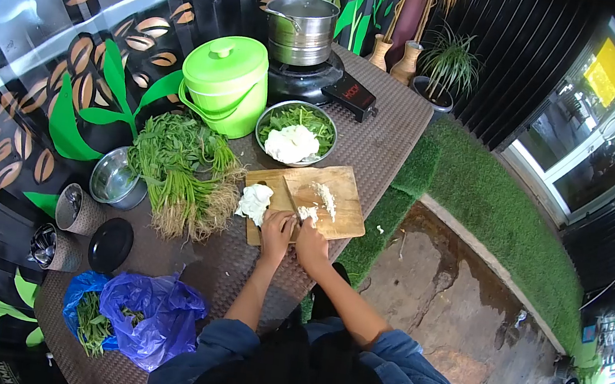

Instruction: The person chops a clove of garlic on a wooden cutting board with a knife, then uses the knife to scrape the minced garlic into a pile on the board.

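On the brown table lies a wooden cutting board (pixel 348 207) with finely chopped white pieces (pixel 326 201) on it. My right hand (pixel 311 245) is closed round the handle of a knife (pixel 292 197), whose blade points away from me across the board. Just left of it, my left hand (pixel 277 228) has its fingers bent and pressed together beside the blade; whatever is under them is hidden. A white leafy clump (pixel 254 203) rests at the board's left edge. Behind the board, a metal bowl (pixel 259 133) holds green leaves (pixel 314 121) and white pieces (pixel 292 143).
Rooted greens (pixel 185 168) lie left of the board, beside a glass bowl (pixel 116 178). Behind stand a green lidded bucket (pixel 226 88) and a steel pot (pixel 300 32) on a black stove (pixel 351 95). Blue plastic bags (pixel 151 319) sit front left, near a black lid (pixel 111 245).
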A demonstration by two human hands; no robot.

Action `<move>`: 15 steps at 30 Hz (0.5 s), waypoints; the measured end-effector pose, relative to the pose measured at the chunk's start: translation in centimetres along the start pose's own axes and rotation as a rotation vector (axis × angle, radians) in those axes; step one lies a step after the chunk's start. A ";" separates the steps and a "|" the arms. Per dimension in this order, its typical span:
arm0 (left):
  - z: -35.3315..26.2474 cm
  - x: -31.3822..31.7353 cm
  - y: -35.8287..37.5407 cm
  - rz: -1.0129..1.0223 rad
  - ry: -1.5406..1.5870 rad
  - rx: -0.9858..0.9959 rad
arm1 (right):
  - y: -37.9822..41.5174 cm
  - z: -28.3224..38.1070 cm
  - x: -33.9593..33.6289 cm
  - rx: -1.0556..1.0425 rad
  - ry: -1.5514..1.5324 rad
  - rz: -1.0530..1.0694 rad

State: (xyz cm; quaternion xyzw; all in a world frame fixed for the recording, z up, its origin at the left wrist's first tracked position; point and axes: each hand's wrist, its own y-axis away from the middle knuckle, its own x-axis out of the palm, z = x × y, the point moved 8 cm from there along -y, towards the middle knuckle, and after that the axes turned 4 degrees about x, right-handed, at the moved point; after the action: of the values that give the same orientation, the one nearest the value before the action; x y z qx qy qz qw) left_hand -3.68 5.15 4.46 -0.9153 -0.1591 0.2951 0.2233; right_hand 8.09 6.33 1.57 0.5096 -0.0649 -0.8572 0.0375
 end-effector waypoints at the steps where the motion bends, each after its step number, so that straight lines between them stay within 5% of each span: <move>1: 0.1 0.0 0.1 0.003 -0.001 -0.014 | -0.3 0.1 0.0 -0.005 -0.014 0.024; 15: 0.9 0.2 0.0 -0.012 0.151 -0.132 | -0.5 0.8 -2.0 -0.049 0.040 0.067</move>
State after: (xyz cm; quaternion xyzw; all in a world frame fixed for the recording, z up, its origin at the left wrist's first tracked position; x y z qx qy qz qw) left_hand -4.07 5.57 3.69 -0.9466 -0.1664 0.2130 0.1756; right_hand 8.35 7.15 3.62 0.5233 -0.0603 -0.8463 0.0799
